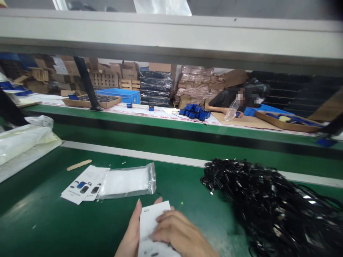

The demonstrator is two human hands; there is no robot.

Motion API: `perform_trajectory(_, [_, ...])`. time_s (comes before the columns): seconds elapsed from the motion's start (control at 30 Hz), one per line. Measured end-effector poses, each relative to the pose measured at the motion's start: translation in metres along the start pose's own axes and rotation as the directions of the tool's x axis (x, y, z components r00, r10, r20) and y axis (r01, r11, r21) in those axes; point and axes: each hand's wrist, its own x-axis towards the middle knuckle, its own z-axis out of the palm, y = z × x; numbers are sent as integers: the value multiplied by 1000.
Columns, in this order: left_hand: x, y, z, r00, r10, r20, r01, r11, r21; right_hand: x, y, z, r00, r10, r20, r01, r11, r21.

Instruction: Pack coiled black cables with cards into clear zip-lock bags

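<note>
My left hand [132, 230] grips a white printed leaflet [147, 221] from its left side, thumb along the edge and fingertips showing behind the top. Across the front of the leaflet lies my right hand [184, 233], its fingers bent over the paper and slightly blurred. Whether there is one sheet or a stack cannot be made out. Beyond my hands, a clear zip bag [127, 181] with white contents rests on the green table. Printed leaflets [83, 184] with pictures of devices lie partly under its left end.
A big heap of black cables [265, 203] covers the right side. A wooden stick [79, 165] and a white plastic bag [24, 142] are at left. On the far bench, blue rolls [194, 111] are piled near a person [227, 98]. A shelf beam [171, 35] crosses above.
</note>
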Motion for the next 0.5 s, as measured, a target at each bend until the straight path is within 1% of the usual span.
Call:
perform_trajectory(0.07, [2, -1, 3, 1000, -13, 1, 13, 1000, -13, -6, 0, 3, 1000, 12, -4, -13, 996, -84])
perform_trajectory(0.13, [2, -2, 5, 999, -36, 0, 36, 998, -53, -10, 0, 6, 997, 35, -64, -43, 991, -128])
perform_trajectory(0.17, [2, -2, 5, 999, -41, -9, 40, 996, -81, -13, -1, 8, 992, 62, -106, -76, 989, -129])
perform_trajectory(0.23, [1, -5, 4, 998, -39, -48, 34, 993, -112, -16, -4, 15, 967, 156, -201, -179, 979, -101])
perform_trajectory(0.3, [0, -9, 0, 996, -29, -86, 23, 997, -75, -18, -7, 21, 934, 242, -264, -261, 965, -38])
perform_trajectory(0.33, [-1, -12, -4, 995, -18, -96, 16, 1000, -19, -18, -8, 23, 918, 275, -284, -288, 957, -6])
perform_trajectory(0.4, [-3, -17, -11, 995, 42, -94, -24, 982, 189, -17, -11, 26, 895, 330, -300, -329, 943, 53])
perform_trajectory(0.47, [-5, -21, -16, 992, 109, -68, -73, 914, 398, -15, -12, 28, 868, 394, -302, -384, 918, 95])
perform_trajectory(0.5, [-6, -23, -17, 990, 131, -54, -92, 883, 460, -15, -13, 29, 844, 432, -317, -419, 901, 112])
